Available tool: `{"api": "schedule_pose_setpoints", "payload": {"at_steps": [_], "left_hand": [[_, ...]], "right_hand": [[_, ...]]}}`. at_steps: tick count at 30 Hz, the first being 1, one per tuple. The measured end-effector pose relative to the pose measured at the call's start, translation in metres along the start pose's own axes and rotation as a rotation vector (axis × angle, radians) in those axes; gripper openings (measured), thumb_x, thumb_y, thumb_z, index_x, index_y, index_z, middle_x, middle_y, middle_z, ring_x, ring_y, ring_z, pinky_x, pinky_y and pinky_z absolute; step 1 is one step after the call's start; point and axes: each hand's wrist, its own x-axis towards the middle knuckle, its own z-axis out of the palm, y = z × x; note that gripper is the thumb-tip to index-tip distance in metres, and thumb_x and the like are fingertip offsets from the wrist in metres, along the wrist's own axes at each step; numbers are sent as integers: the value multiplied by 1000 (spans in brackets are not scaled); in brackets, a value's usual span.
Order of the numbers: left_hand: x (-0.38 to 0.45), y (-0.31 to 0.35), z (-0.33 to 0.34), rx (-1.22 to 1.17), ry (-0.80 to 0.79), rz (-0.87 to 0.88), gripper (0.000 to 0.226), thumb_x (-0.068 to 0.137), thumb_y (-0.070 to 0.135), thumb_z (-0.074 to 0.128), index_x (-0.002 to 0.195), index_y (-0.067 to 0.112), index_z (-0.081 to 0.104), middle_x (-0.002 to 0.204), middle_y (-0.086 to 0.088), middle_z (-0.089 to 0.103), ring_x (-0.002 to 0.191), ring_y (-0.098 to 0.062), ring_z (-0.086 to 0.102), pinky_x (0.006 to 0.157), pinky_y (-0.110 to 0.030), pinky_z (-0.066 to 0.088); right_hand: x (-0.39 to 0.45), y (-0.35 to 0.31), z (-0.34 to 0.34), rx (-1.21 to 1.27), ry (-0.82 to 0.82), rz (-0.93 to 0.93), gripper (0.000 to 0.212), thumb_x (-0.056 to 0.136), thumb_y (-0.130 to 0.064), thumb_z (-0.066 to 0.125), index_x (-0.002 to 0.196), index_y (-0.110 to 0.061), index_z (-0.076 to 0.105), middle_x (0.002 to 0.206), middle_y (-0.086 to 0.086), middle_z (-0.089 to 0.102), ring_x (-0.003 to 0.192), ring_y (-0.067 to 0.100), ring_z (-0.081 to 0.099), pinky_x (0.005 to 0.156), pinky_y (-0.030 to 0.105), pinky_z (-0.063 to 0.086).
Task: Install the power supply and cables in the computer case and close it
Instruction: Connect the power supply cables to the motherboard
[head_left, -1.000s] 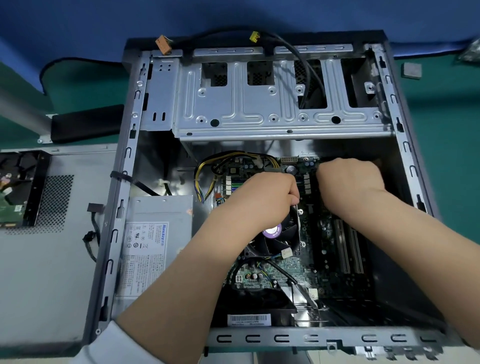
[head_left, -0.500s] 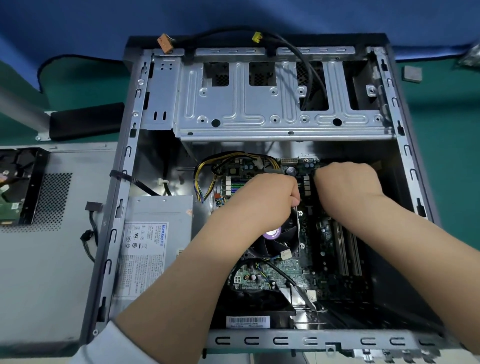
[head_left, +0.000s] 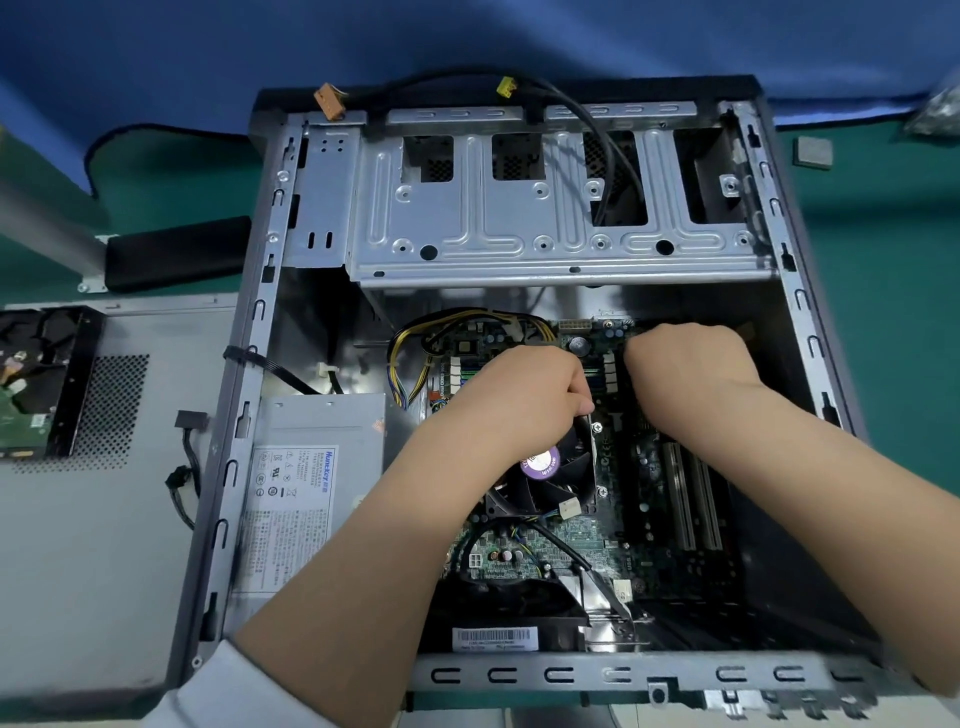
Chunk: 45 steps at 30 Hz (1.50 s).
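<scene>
Open computer case (head_left: 270, 291) lying flat on the green mat (head_left: 883, 291), power supply (head_left: 317, 467) seated in its left compartment with yellow-and-black cables (head_left: 410, 343) looping onto the motherboard (head_left: 639, 467). Left hand (head_left: 530, 400) curled just above the CPU fan (head_left: 550, 478), right hand (head_left: 685, 369) curled at the board's upper edge — fingers tucked under and hidden, so impossible to tell what either grasps. Detached side panel (head_left: 93, 545) flat beside the case at left, hard drive (head_left: 21, 395) on top.
</scene>
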Motion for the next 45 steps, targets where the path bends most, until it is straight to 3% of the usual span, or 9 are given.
{"api": "schedule_pose_setpoints", "payload": {"at_steps": [11, 15, 20, 27, 39, 45], "left_hand": [[1, 0, -2, 5, -15, 18, 12, 94, 22, 56, 96, 19, 68, 71, 16, 46, 68, -6, 44, 55, -19, 31], [1, 0, -1, 12, -14, 21, 12, 94, 21, 56, 96, 18, 68, 75, 11, 49, 75, -9, 47, 64, -23, 32], [1, -1, -1, 17, -11, 28, 12, 94, 22, 56, 96, 18, 68, 72, 14, 47, 75, -10, 47, 59, -23, 31], [1, -2, 0, 24, 1, 31, 13, 94, 22, 56, 97, 18, 68, 83, 8, 53, 79, -10, 49, 69, -23, 32], [0, -1, 0, -1, 1, 12, 13, 94, 23, 57, 96, 20, 70, 83, 10, 56, 79, -9, 51, 68, -22, 33], [0, -1, -1, 4, 5, 20, 13, 94, 23, 57, 96, 21, 69, 78, 12, 53, 76, -8, 49, 58, -20, 32]], "right_hand": [[-5, 5, -2, 84, 29, 77, 23, 84, -4, 48, 100, -12, 64, 102, 7, 65, 95, 29, 63, 65, 29, 36], [-6, 6, -4, 74, 41, 83, 23, 85, -5, 48, 99, -13, 64, 100, 6, 65, 94, 29, 64, 65, 29, 36], [-5, 4, -5, 41, 26, 82, 22, 85, -5, 49, 97, -15, 64, 99, 4, 65, 91, 27, 63, 64, 29, 34], [-3, 1, -2, 21, 37, 67, 23, 86, -7, 49, 102, -16, 63, 103, 3, 65, 95, 27, 63, 65, 29, 34], [-5, 0, -2, 29, 39, 89, 24, 85, -6, 50, 102, -15, 64, 103, 4, 65, 96, 27, 63, 65, 29, 34], [-3, -1, -1, 10, 45, 87, 24, 84, -5, 50, 100, -16, 65, 101, 2, 65, 94, 26, 64, 64, 29, 34]]}}
